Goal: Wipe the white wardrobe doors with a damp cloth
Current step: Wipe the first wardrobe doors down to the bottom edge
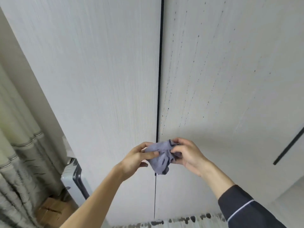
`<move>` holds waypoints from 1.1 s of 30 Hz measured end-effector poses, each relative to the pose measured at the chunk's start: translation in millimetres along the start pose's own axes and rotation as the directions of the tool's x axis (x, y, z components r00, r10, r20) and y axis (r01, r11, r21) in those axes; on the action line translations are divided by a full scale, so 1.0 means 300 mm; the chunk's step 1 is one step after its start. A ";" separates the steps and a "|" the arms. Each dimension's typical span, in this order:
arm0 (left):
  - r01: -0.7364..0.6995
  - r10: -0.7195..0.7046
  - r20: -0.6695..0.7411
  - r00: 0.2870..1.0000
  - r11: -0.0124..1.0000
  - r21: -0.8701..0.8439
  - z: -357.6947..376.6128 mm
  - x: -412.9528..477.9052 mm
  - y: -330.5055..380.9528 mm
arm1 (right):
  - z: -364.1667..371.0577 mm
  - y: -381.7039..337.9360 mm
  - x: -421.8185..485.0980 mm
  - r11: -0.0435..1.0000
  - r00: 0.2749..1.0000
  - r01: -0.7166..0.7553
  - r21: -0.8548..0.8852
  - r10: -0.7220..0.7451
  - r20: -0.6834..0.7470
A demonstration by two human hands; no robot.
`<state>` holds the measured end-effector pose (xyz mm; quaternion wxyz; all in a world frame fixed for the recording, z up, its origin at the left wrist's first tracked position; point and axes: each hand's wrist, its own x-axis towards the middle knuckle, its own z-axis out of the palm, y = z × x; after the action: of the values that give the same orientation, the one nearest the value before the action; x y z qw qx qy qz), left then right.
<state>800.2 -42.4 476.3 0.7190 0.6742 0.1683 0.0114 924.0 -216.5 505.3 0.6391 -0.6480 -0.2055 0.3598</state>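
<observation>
Closest to my feed is the dark sleeve (246,209) with a thin white stripe, at five o'clock on the right arm; the left forearm (98,198) at six is bare. Beyond them I see two white wardrobe doors filling most of the view, the left door (92,71) and the right door (230,79), split by a dark gap (159,79) running from twelve down to six. Lines of dark specks streak the right door. A pale green curtain (14,162) hangs at eight o'clock, with a grey hard case (72,176) just beside it and a cardboard box (51,211) at seven. A black bar handle (289,145) slants at four. Just below centre, the left hand (136,159) and right hand (187,153) both grip a crumpled lilac cloth (162,157), fingers and thumbs curled into it, in front of the gap. I cannot tell whether it touches the doors.
</observation>
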 end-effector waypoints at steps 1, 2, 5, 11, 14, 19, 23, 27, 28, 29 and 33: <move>-0.010 0.009 0.038 0.999 0.999 0.032 0.001 -0.009 0.024 | 0.004 -0.030 -0.007 0.997 1.000 0.005 0.075 -0.006 0.007; -0.032 0.029 0.068 0.997 0.999 0.042 0.006 -0.018 0.052 | 0.008 -0.058 -0.015 0.991 0.999 0.012 0.131 -0.016 0.029; -0.117 0.117 -0.007 0.993 0.992 -0.055 -0.001 -0.036 0.141 | 0.024 -0.133 -0.033 0.992 0.996 0.072 0.100 -0.077 0.051; -0.270 0.266 -0.091 0.960 0.962 -0.041 -0.041 -0.080 0.445 | 0.117 -0.383 -0.060 0.913 0.928 0.338 -0.229 -0.364 -0.081; -0.395 0.395 -0.072 0.916 0.919 0.011 -0.041 -0.119 0.648 | 0.146 -0.587 -0.094 0.789 0.833 0.464 -0.402 -0.544 -0.106; -0.521 0.522 0.038 0.852 0.837 0.167 -0.026 -0.187 0.948 | 0.143 -0.926 -0.216 0.652 0.757 0.513 -0.558 -0.650 -0.064; -0.626 0.628 0.073 0.774 0.744 0.233 0.023 -0.237 1.143 | 0.130 -1.145 -0.321 0.525 0.805 0.415 -0.743 -0.592 0.031; -0.695 0.704 0.089 0.704 0.658 0.290 0.098 -0.251 1.278 | 0.071 -1.310 -0.386 0.736 0.871 0.447 -0.509 -0.488 0.059; -0.714 0.728 0.088 0.680 0.630 0.306 0.124 -0.248 1.321 | 0.050 -1.354 -0.396 0.780 0.809 0.565 -0.267 -0.587 -0.003; -0.720 0.739 0.084 0.668 0.614 0.325 0.137 -0.243 1.346 | 0.038 -1.378 -0.394 0.742 0.741 0.669 0.037 -0.662 -0.115; -0.757 0.788 0.124 0.603 0.517 0.400 0.193 -0.244 1.442 | 0.002 -1.399 -0.332 0.505 0.631 0.756 0.417 -0.732 -0.257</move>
<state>837.3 -77.0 916.0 0.4720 0.8126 -0.1243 0.3184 939.6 -247.1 935.4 0.8766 -0.3211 -0.3506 0.0746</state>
